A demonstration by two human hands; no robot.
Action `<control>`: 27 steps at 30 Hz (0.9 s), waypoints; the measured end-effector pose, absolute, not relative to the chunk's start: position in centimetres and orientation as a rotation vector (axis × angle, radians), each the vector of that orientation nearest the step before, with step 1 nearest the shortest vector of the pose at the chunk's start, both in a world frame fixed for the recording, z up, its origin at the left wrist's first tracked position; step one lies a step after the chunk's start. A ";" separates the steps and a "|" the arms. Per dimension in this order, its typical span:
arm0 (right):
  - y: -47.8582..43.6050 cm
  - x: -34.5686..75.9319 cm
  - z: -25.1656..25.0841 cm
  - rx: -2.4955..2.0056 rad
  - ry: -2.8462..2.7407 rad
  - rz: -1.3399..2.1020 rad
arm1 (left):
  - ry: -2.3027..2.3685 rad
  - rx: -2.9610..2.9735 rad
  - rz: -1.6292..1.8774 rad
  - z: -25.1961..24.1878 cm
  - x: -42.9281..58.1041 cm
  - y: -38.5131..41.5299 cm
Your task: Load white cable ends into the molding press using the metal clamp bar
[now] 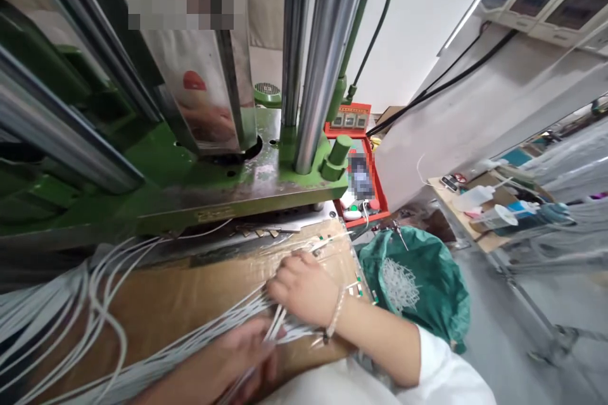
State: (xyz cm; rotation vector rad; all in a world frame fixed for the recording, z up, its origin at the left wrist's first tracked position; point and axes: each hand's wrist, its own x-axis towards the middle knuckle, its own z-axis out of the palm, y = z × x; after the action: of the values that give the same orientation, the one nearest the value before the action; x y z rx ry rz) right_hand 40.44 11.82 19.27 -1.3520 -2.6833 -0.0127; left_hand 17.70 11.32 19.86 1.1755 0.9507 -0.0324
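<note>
Thin white cables (223,318) run in a loose bundle across a brown cardboard-covered worktop (166,294). My right hand (304,286), a beaded bracelet at its wrist, is closed over several of these cables, its fingertips curled under and partly hidden. Lower and to the left, my left hand (244,351) is smeared by motion; a few cable strands pass between its thumb and fingers. Small green-and-white cable ends (360,285) lie along the worktop's right edge, just past my right hand.
A green press (266,177) with steel columns (327,63) stands behind the worktop. More cables (52,310) heap at the left. At right are a red control box (382,202), a green sack (441,285) holding white scraps, and a side table (489,242) with bottles.
</note>
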 end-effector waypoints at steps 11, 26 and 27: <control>11.4 40.6 18.2 -1.197 -2.771 0.038 | 1.027 0.927 0.026 17.6 20.9 11.2; 14.3 41.2 19.0 -0.836 -2.188 0.826 | 0.992 0.902 0.270 18.1 22.4 12.2; 14.2 40.8 18.9 -0.784 -2.197 0.842 | 0.986 0.875 0.279 18.3 22.5 12.2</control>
State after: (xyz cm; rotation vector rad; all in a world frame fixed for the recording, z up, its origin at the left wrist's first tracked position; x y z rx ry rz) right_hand 40.79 14.18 18.87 -0.7836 -2.1966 0.8421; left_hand 22.50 12.16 18.28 0.8754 0.9864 0.2791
